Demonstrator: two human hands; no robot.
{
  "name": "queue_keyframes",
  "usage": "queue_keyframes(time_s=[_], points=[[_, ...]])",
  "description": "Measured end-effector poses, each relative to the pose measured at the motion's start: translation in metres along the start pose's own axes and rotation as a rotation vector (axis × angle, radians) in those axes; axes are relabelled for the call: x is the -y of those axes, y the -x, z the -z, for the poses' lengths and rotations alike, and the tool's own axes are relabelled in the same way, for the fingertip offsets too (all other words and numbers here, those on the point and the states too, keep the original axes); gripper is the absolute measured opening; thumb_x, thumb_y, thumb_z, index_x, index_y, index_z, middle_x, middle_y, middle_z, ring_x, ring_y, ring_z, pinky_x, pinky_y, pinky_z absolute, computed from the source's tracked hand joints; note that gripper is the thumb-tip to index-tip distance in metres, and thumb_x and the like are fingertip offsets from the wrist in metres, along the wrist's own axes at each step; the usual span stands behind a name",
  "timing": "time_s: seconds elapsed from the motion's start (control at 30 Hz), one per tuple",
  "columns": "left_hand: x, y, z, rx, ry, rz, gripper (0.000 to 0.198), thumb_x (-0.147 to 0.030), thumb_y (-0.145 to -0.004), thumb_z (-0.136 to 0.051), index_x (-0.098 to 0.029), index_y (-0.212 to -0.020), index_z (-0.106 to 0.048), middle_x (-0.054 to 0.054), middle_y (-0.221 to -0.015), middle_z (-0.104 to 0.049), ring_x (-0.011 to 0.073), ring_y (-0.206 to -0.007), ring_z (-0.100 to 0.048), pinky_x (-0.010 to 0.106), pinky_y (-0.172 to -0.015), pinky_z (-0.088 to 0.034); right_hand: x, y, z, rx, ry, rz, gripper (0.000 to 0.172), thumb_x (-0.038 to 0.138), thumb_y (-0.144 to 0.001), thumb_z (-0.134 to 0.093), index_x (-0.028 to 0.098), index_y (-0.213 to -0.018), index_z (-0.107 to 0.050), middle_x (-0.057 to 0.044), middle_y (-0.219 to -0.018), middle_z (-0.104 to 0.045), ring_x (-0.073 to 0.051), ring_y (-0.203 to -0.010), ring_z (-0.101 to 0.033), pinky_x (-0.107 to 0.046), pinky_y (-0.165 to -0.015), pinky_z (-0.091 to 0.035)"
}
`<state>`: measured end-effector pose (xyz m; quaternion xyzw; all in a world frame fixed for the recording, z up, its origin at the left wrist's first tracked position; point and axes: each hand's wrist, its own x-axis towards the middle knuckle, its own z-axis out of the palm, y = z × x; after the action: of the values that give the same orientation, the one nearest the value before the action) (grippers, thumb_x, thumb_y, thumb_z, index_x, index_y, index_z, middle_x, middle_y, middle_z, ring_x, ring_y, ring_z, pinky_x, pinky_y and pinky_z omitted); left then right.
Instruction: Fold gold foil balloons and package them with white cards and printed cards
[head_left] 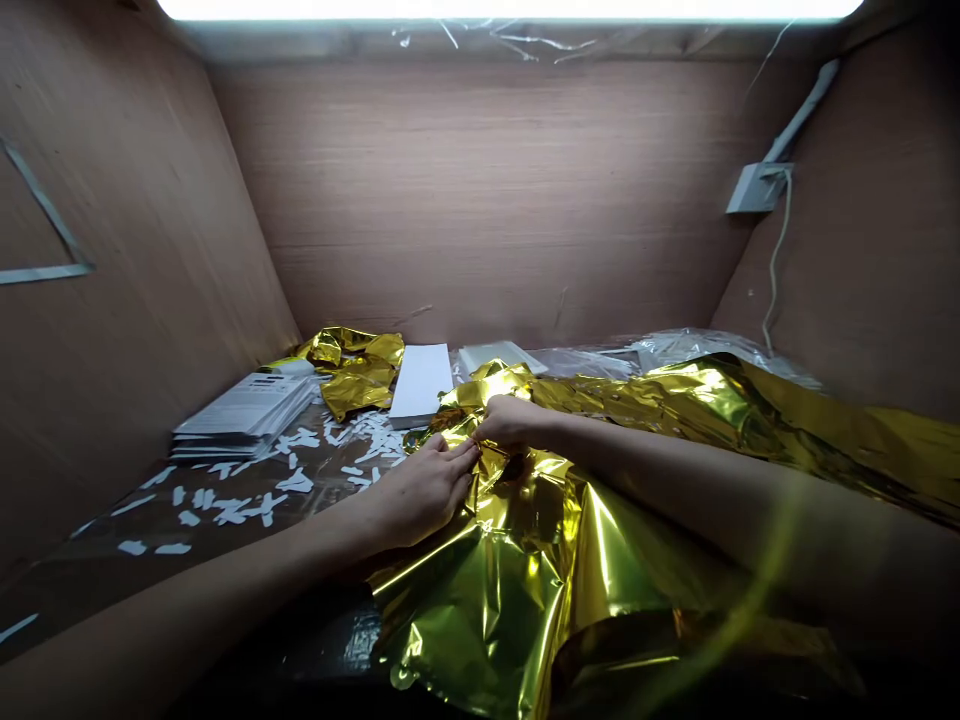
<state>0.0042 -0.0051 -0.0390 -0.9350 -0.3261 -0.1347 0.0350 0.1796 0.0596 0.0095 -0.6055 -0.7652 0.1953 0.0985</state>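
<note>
A crumpled, flat gold foil balloon (487,580) with a small round tab at its lower edge spreads across the middle and hangs toward me. My right hand (511,420) is closed in a pinch on its upper part. Close beside it, my left hand (431,485) has its fingers pressed together on the same foil, their tips almost meeting my right hand. What lies under the fingertips is hidden. More gold foil (720,400) stretches off to the right behind my right forearm.
At the left stands a stack of printed cards (240,410), with white paper scraps (232,505) scattered before it. Another gold foil piece (360,370) lies behind, beside a white box (421,380). Clear plastic bags (697,345) rest along the back. Wooden walls (487,200) enclose the space.
</note>
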Motion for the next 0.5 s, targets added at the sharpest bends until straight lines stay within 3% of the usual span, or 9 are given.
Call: queue_keyframes(time_s=[0.2,0.27,0.43,0.5], points=[[-0.006,0.004,0.004,0.028,-0.034,0.018,0.042,-0.025,-0.108,-0.031,-0.010,-0.133,-0.061,0.015,-0.125,-0.070,0.0260,-0.099,-0.061,0.041,-0.099,-0.041,0.008,-0.003,-0.011,-0.024,-0.011,0.006,0.007,0.014,-0.069,-0.067,0.016,-0.062,-0.066,-0.007,-0.058,-0.063,-0.020,-0.054,-0.060,-0.028,-0.048,-0.042],[-0.009,0.005,0.005,0.026,-0.058,0.037,0.042,-0.025,-0.107,-0.031,-0.010,-0.130,-0.063,0.015,-0.122,-0.071,0.0265,-0.097,-0.061,0.040,-0.096,-0.042,0.008,-0.001,-0.012,-0.061,-0.005,0.035,0.005,0.013,-0.068,-0.067,0.017,-0.070,-0.070,-0.006,-0.063,-0.067,-0.021,-0.060,-0.062,-0.027,-0.050,-0.043],[-0.010,0.007,0.002,0.008,-0.082,0.043,0.040,-0.023,-0.106,-0.034,-0.009,-0.132,-0.062,0.015,-0.122,-0.071,0.0271,-0.102,-0.063,0.040,-0.096,-0.044,0.006,-0.001,-0.015,-0.144,-0.015,0.072,0.026,0.019,-0.067,-0.072,0.016,-0.092,-0.075,-0.006,-0.075,-0.072,-0.020,-0.068,-0.065,-0.027,-0.055,-0.046],[-0.006,0.008,0.002,-0.019,-0.071,0.050,0.036,-0.022,-0.105,-0.038,-0.011,-0.122,-0.068,0.014,-0.115,-0.074,0.0266,-0.098,-0.064,0.040,-0.093,-0.045,0.003,-0.001,-0.017,-0.188,-0.008,0.106,0.032,0.017,-0.067,-0.071,0.013,-0.099,-0.074,-0.007,-0.082,-0.073,-0.020,-0.073,-0.065,-0.027,-0.059,-0.046]])
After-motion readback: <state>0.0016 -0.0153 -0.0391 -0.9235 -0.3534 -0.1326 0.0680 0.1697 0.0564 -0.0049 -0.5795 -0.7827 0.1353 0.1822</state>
